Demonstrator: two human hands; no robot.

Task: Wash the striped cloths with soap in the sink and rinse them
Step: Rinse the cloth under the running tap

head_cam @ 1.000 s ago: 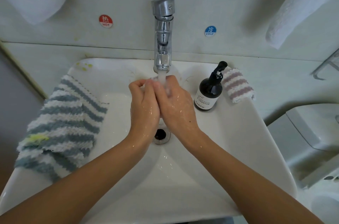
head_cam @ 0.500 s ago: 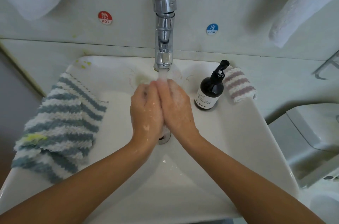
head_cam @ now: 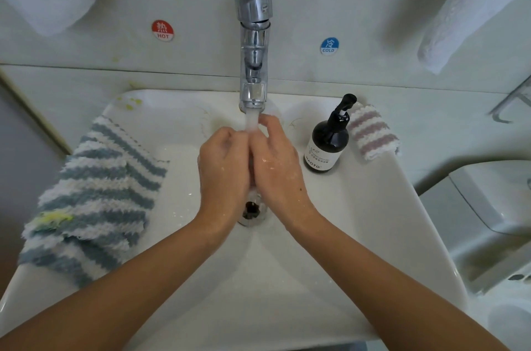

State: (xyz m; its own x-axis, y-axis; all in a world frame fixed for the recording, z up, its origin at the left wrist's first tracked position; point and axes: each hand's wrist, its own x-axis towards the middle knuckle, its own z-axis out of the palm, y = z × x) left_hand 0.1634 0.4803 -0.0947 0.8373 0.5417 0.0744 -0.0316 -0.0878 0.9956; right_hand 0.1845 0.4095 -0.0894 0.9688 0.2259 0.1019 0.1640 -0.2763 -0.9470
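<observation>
Compared to half a second ago the suds are mostly off: both hands sit palm to palm at frame centre under the running chrome faucet (head_cam: 254,63), left hand (head_cam: 222,166) with fingers curled in holding nothing, right hand (head_cam: 277,162) fingers loosely bent, also holding nothing. The drain (head_cam: 251,211) now peeks out below the wrists. Blue striped cloth (head_cam: 92,201) is draped over the left rim of the sink (head_cam: 359,235), pink striped cloth (head_cam: 372,133) folded at the upper right corner, just beside the dark soap pump bottle (head_cam: 327,146). Open basin toward the bottom of frame.
</observation>
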